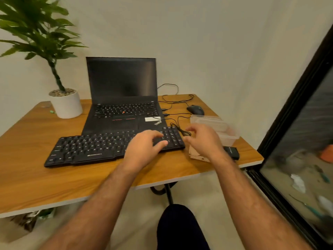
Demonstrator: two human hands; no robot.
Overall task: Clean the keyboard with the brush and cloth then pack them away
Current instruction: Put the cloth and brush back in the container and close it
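The black keyboard (111,147) lies on the wooden table (30,141) in front of the open laptop (122,98). The left hand (144,147) rests on its right part, fingers spread, grasping nothing. The right hand (202,139) hovers just past the keyboard's right end, fingers loosely curled and empty, in front of a clear plastic box (216,127).
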